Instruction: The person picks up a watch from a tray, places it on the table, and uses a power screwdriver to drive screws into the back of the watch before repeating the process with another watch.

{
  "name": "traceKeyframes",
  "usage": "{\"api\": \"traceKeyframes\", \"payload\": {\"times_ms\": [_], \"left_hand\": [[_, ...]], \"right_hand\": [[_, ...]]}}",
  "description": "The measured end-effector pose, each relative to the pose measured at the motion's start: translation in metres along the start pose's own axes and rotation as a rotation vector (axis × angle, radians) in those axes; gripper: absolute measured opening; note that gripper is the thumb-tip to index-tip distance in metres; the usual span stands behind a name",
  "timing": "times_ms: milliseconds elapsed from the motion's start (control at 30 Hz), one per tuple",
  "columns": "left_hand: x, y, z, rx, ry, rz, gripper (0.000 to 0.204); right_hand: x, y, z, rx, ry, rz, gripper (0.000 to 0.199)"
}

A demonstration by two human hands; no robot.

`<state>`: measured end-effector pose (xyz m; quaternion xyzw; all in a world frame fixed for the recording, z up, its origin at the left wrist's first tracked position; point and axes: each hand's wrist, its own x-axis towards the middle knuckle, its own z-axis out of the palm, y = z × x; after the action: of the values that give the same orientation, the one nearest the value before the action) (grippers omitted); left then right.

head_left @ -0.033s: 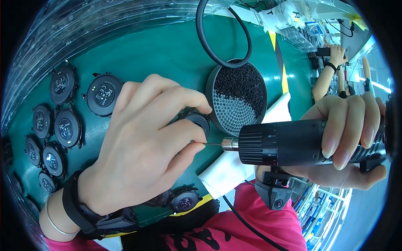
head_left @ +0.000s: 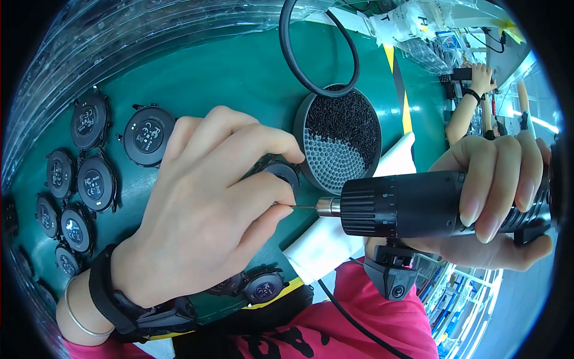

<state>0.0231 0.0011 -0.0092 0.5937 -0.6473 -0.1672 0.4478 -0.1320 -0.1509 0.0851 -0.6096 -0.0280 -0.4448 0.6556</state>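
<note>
In my right hand (head_left: 499, 185) is a black electric screwdriver (head_left: 412, 204), lying level with its nose to the left. From its silver chuck a thin bit (head_left: 306, 206) reaches my left hand (head_left: 200, 179). Thumb and index finger there are pinched together at the bit's tip; whether a small part sits between them is hidden. Behind these fingers shows part of a round black watch body (head_left: 282, 173), mostly covered by the hand. A round grey dish (head_left: 332, 158) with a perforated plate stands just beyond, its far part heaped with tiny black screws (head_left: 347, 116).
Several watch bodies (head_left: 97, 180) lie back up on the green mat (head_left: 239, 66) at left; others (head_left: 265, 287) lie near the front edge. A black cable loop (head_left: 286, 45) hangs over the dish. White cloth (head_left: 326, 248) lies beneath the screwdriver. Another person's arm (head_left: 463, 116) is far right.
</note>
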Motion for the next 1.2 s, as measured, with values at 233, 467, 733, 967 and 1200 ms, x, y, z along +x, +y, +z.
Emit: {"api": "traceKeyframes", "payload": {"times_ms": [233,467,733,967,1200], "left_hand": [[0.001,0.003,-0.003,0.015,-0.040,0.029,0.037],[-0.002,0.002,0.000,0.052,-0.086,-0.048,0.059],[-0.003,0.002,0.000,0.063,-0.099,-0.070,0.059],[-0.003,0.002,0.001,0.065,-0.092,-0.075,0.058],[-0.003,0.003,0.000,0.074,-0.114,-0.081,0.056]], "right_hand": [[-0.002,0.003,-0.004,-0.118,-0.097,-0.087,0.059],[-0.006,0.014,-0.014,-0.218,-0.182,-0.154,0.059],[-0.001,0.013,-0.020,-0.191,-0.237,-0.134,0.062],[-0.001,0.012,-0.024,-0.166,-0.283,-0.119,0.065],[0.011,-0.014,-0.038,-0.146,-0.331,-0.099,0.068]]}}
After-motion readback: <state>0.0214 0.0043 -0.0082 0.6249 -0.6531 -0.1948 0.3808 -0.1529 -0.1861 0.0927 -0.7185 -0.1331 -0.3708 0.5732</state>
